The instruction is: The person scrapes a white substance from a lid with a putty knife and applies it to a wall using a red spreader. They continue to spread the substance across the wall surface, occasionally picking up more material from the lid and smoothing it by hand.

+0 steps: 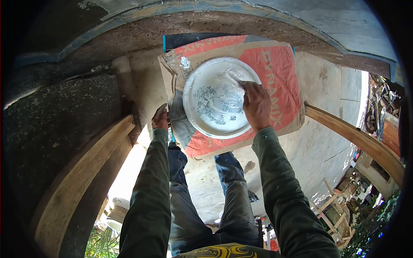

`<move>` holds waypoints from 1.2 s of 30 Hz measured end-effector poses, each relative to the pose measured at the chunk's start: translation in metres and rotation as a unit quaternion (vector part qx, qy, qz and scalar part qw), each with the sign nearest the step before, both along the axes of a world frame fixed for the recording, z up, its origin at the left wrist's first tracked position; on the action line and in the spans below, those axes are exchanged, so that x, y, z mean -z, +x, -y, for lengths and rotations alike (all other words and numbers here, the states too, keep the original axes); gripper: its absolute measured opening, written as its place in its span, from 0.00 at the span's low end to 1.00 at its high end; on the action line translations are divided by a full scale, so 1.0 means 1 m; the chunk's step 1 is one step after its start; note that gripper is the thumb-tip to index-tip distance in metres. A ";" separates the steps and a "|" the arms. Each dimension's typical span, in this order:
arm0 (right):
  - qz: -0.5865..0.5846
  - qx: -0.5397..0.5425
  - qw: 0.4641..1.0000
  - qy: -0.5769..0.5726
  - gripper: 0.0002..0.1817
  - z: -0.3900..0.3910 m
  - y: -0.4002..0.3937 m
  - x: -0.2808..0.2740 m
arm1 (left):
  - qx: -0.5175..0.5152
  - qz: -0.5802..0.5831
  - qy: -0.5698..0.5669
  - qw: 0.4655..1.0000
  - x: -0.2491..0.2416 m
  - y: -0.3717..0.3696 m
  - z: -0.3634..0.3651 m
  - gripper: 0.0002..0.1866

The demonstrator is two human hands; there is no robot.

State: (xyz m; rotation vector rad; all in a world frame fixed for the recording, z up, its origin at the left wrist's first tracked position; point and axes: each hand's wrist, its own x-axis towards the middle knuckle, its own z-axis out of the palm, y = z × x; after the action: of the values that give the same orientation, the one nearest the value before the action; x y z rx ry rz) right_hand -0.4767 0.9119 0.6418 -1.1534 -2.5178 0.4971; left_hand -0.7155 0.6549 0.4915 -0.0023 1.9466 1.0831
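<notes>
A round white basin [191,109] stands on a red and brown paper sack [282,81] printed DYNAMIX. White paste and powder coat its inside, with dark streaked patches on the bottom. Over the basin's right side is my right hand [257,103], its fingers closed and pointing down at the white material; whatever they hold, if anything, is hidden. My left hand [161,117] is at the left edge of the sack, beside the basin and apart from it, with the fingers partly hidden. A small white crumpled lump [185,62] lies on the sack's upper left.
Wooden beams slant down at the left [86,172] and right [352,133]. A ledge [258,26] curves across beyond the sack. My legs are below it on the concrete floor [292,159]. A pale bucket [116,215] stands at lower left; clutter lies at far right.
</notes>
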 end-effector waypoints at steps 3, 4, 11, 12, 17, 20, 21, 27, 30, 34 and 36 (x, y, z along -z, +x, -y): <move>0.033 -0.019 0.999 -0.011 0.13 0.008 0.006 0.012 | -0.043 0.073 -0.010 0.996 -0.026 0.011 0.012 0.20; 0.042 -0.024 0.999 -0.019 0.13 0.009 0.004 0.011 | -0.062 0.084 -0.012 0.994 -0.028 0.012 0.018 0.20; 0.061 -0.006 0.998 -0.004 0.15 -0.004 0.008 0.015 | -0.077 0.107 -0.027 0.991 -0.026 0.018 0.049 0.21; 0.073 -0.015 0.997 -0.009 0.15 -0.004 0.005 0.013 | -0.078 0.109 -0.031 0.991 -0.027 0.017 0.050 0.21; 0.058 -0.014 0.998 0.016 0.14 0.011 0.018 0.015 | -0.097 0.074 -0.016 0.992 -0.037 0.019 0.040 0.20; 0.060 -0.035 0.998 -0.003 0.15 0.020 0.021 0.016 | -0.071 0.071 -0.017 0.995 -0.038 0.019 0.044 0.22; 0.045 -0.028 0.999 -0.010 0.15 0.018 0.019 0.010 | -0.087 0.070 -0.009 0.994 -0.039 0.020 0.045 0.24; 0.069 -0.030 0.997 -0.002 0.14 0.028 0.020 0.024 | -0.095 0.027 -0.014 0.995 -0.040 0.026 0.070 0.25; 0.052 -0.045 0.996 -0.056 0.17 0.036 0.031 0.016 | -0.139 -0.025 -0.003 0.990 -0.047 0.041 0.091 0.25; -0.222 0.101 0.918 -0.313 0.14 0.028 0.046 -0.015 | -0.165 -0.107 -0.009 0.980 -0.081 0.065 0.102 0.25; -0.235 0.117 0.868 -0.421 0.13 0.020 0.067 -0.031 | -0.193 -0.126 0.003 0.973 -0.110 0.080 0.098 0.24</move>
State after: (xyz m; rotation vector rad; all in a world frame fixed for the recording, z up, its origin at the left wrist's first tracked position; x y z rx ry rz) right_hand -0.4093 0.8921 0.6727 -1.3488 -1.6993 1.6758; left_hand -0.6352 0.5564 0.6017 -0.2611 2.2295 1.3966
